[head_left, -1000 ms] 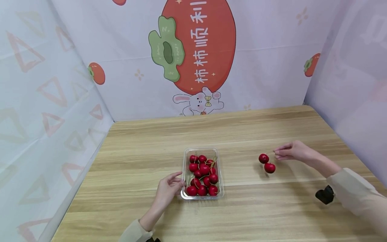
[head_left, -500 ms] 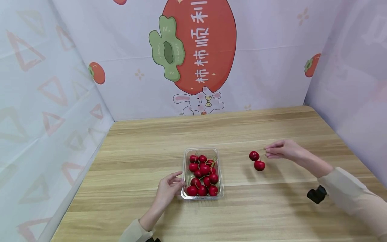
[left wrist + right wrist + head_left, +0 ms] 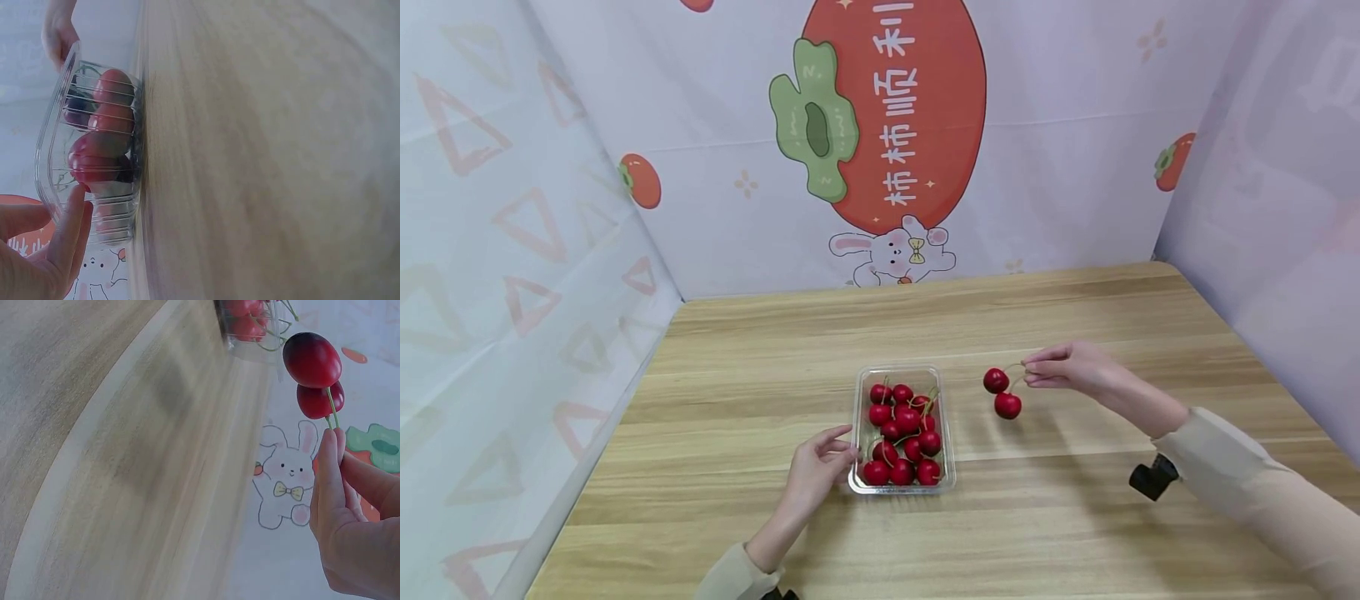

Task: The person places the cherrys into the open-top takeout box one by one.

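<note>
A pair of red cherries (image 3: 1007, 406) hangs by thin green stems from my right hand (image 3: 1077, 369), whose thumb and fingertips pinch the stems above the table. In the right wrist view the two cherries (image 3: 312, 360) overlap, one in front of the other. Left of them stands a clear plastic container (image 3: 947, 467) holding several cherries (image 3: 907, 419) with stems. My left hand (image 3: 820, 465) is at the container's left side. In the left wrist view its extended fingers (image 3: 70, 234) touch the ribbed outer wall, with the thumb apart from them.
The wooden table (image 3: 737, 375) carries the container near its middle. Printed cloth walls (image 3: 1045, 167) stand at the back and both sides. A small black device (image 3: 1153, 477) is at the right wrist.
My right hand has moved left across the table with the two cherries, closer to the container. The left hand and the container have stayed in place.
</note>
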The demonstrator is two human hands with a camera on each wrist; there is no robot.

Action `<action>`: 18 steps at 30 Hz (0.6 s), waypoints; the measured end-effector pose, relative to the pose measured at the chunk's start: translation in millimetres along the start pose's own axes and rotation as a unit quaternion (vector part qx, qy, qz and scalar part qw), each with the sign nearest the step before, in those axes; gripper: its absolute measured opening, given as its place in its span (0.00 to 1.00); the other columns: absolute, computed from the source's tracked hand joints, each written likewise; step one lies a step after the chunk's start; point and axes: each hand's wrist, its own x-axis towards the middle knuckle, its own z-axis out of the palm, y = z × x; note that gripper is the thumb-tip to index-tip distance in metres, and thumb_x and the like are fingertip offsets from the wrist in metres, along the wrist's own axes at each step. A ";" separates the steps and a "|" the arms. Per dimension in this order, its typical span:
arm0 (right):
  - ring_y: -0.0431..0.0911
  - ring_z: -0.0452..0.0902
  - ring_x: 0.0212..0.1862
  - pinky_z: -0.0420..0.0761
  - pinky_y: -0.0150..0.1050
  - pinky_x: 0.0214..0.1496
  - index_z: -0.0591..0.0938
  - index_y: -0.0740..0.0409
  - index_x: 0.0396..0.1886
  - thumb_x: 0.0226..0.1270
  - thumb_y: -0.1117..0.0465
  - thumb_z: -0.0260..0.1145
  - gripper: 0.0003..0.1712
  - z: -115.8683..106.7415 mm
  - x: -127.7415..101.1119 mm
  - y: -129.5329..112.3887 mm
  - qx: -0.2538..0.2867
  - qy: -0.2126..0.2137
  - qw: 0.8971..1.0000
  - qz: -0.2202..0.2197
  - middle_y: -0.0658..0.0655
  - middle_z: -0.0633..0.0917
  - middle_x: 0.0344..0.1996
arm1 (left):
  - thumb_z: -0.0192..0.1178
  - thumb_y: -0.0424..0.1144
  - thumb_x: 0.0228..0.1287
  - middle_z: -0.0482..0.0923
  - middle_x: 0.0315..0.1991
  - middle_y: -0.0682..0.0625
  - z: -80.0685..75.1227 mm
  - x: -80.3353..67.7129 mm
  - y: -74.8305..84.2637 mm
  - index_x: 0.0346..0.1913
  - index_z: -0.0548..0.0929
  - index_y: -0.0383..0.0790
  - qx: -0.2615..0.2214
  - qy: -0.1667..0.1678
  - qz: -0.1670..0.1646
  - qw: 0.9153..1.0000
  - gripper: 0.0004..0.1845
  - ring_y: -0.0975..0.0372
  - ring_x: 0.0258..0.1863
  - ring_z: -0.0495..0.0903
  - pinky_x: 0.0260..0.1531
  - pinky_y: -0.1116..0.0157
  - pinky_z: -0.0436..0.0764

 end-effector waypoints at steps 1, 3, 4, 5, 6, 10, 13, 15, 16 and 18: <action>0.43 0.80 0.38 0.77 0.41 0.50 0.61 0.85 0.54 0.62 0.71 0.55 0.25 2.4 0.9 -1.0 0.004 0.000 1.000 0.001 0.60 0.82 0.35 | 0.57 0.27 0.55 0.77 0.37 0.34 0.1 -0.1 0.0 0.54 0.69 0.23 0.002 0.001 0.001 1.000 0.22 0.55 0.32 0.81 0.27 0.65 0.83; 0.43 0.80 0.37 0.78 0.40 0.49 0.62 0.85 0.53 0.61 0.71 0.56 0.25 7.7 2.5 -3.1 0.009 0.002 1.000 0.002 0.60 0.82 0.35 | 0.57 0.27 0.55 0.78 0.36 0.34 0.1 -0.2 0.2 0.54 0.69 0.23 0.004 0.002 0.002 1.000 0.22 0.56 0.32 0.81 0.27 0.66 0.83; 0.43 0.80 0.37 0.77 0.40 0.49 0.62 0.85 0.53 0.61 0.71 0.55 0.25 10.3 3.2 -3.9 0.012 0.001 1.000 0.004 0.60 0.82 0.34 | 0.57 0.27 0.55 0.78 0.36 0.35 0.2 -0.2 0.3 0.54 0.69 0.23 0.004 0.002 0.002 1.000 0.22 0.56 0.32 0.81 0.27 0.66 0.83; 0.43 0.80 0.37 0.78 0.40 0.49 0.62 0.84 0.53 0.61 0.70 0.56 0.25 12.8 4.3 -4.5 0.015 0.003 1.000 0.006 0.60 0.83 0.34 | 0.57 0.27 0.55 0.78 0.36 0.35 0.2 -0.2 0.4 0.54 0.69 0.24 0.005 0.003 0.001 1.000 0.22 0.56 0.32 0.81 0.27 0.66 0.83; 0.43 0.80 0.37 0.77 0.40 0.49 0.62 0.84 0.54 0.61 0.71 0.56 0.25 15.1 4.9 -5.2 0.015 0.002 1.000 0.006 0.59 0.83 0.34 | 0.58 0.27 0.55 0.78 0.36 0.36 0.3 -0.3 0.6 0.54 0.69 0.24 0.006 0.003 0.000 1.000 0.22 0.56 0.32 0.81 0.27 0.66 0.83; 0.45 0.80 0.38 0.75 0.42 0.51 0.62 0.83 0.54 0.61 0.69 0.57 0.26 24.6 8.5 -7.0 0.023 0.002 1.000 0.010 0.60 0.83 0.34 | 0.58 0.27 0.55 0.78 0.36 0.36 0.4 -0.5 0.7 0.54 0.70 0.24 0.008 0.004 -0.003 1.000 0.22 0.55 0.32 0.81 0.27 0.66 0.83; 0.46 0.80 0.39 0.75 0.43 0.51 0.65 0.82 0.53 0.60 0.67 0.59 0.27 31.9 11.6 -8.7 0.025 -0.001 1.000 0.007 0.63 0.82 0.36 | 0.57 0.27 0.55 0.78 0.36 0.36 0.3 -0.3 0.2 0.54 0.70 0.24 0.007 0.005 -0.004 1.000 0.22 0.56 0.32 0.81 0.27 0.65 0.83; 0.47 0.80 0.39 0.77 0.42 0.50 0.68 0.82 0.50 0.58 0.66 0.61 0.25 36.4 14.4 -9.6 0.032 -0.014 0.999 -0.003 0.64 0.82 0.36 | 0.57 0.27 0.55 0.78 0.36 0.36 0.2 0.1 -0.4 0.54 0.70 0.24 0.005 0.006 -0.003 1.000 0.22 0.56 0.32 0.81 0.27 0.65 0.83; 0.47 0.81 0.38 0.76 0.42 0.50 0.69 0.81 0.49 0.58 0.66 0.62 0.25 38.9 15.7 -10.1 0.038 -0.020 0.999 -0.008 0.65 0.82 0.36 | 0.57 0.27 0.55 0.78 0.36 0.36 0.2 0.1 -0.5 0.54 0.69 0.24 0.005 0.005 -0.003 1.000 0.22 0.56 0.32 0.81 0.27 0.65 0.83; 0.46 0.81 0.37 0.76 0.43 0.51 0.70 0.81 0.48 0.57 0.67 0.62 0.24 44.3 18.3 -11.2 0.046 -0.024 0.999 -0.011 0.65 0.83 0.35 | 0.57 0.27 0.55 0.78 0.36 0.36 0.2 0.2 -0.7 0.54 0.69 0.24 0.007 0.005 -0.001 1.000 0.22 0.56 0.32 0.81 0.27 0.66 0.83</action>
